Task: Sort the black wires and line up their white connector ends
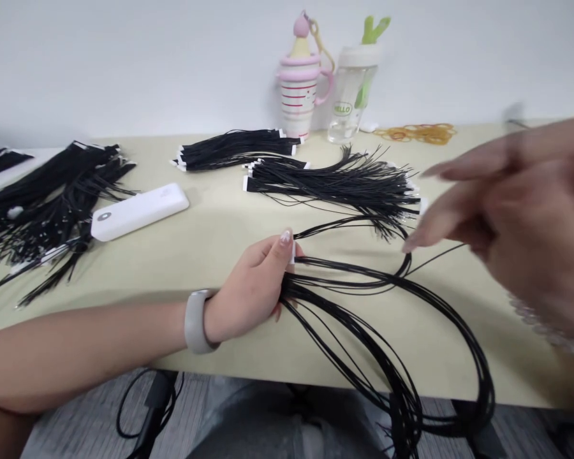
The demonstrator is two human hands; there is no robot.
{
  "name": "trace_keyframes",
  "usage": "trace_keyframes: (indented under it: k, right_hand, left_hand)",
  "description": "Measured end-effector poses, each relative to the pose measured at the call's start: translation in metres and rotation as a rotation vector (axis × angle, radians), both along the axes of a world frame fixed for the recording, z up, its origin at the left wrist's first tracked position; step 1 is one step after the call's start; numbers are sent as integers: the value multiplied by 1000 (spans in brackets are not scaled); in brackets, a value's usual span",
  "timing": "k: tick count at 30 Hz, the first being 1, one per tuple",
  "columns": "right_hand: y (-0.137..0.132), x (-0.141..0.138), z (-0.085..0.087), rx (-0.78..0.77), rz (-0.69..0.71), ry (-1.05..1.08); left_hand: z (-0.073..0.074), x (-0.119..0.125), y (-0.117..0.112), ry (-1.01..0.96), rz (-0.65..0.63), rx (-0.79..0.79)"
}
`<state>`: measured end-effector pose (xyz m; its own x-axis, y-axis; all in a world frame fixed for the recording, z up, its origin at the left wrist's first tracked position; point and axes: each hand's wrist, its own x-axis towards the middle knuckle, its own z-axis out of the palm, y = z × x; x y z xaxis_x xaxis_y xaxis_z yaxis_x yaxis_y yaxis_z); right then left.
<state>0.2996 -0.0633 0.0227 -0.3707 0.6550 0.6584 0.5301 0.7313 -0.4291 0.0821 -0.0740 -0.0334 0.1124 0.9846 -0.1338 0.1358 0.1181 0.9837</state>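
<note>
The bundle of black cords (316, 294) looks light, limp and quick to tangle, so it is best held near its white-tagged ends. It lies at the front edge of the surface (210, 236), with its loops drooping off. The left hand (253, 287), forearm laid flat, has its grip pinched on those ends. The right hand (516, 210) hovers blurred with fingers extended, and I cannot tell whether its grip holds a strand.

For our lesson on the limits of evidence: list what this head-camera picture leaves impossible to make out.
Head view:
1. Right hand: motion-blurred and cut by the right edge, so its grip is unclear.
2. Black cords held in the left hand: their loops run off the bottom edge.
3. Their held ends: hidden inside that grip.
4. Left pile: cut by the left edge.
</note>
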Motion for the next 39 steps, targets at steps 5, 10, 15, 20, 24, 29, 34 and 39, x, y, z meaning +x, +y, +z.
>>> trace_keyframes:
  k: [5, 10, 15, 20, 24, 29, 34, 39]
  right_hand:
    - [5, -21, 7, -91, 24, -152]
    - [13, -25, -12, -176, 14, -231]
    - [13, -31, -26, -180, 76, -247]
    - [6, -39, -27, -73, 75, -223]
    - [4, -39, -29, 8, 96, -228]
    - [5, -38, -33, 89, 80, -250]
    - [5, -39, -35, 165, 44, -314]
    - [3, -40, -34, 205, 37, -339]
  left_hand:
    - [-3, -1, 0, -30, 0, 11]
    - [-1, -1, 0, -66, -36, 14]
    - [2, -1, 0, -53, -80, 30]
    - [2, -1, 0, -56, -91, 34]
    - [4, 0, -1, -63, -109, 40]
    - [8, 0, -1, -68, -128, 30]
    - [6, 1, -1, -81, -117, 30]
    - [7, 0, -2, -62, -124, 38]
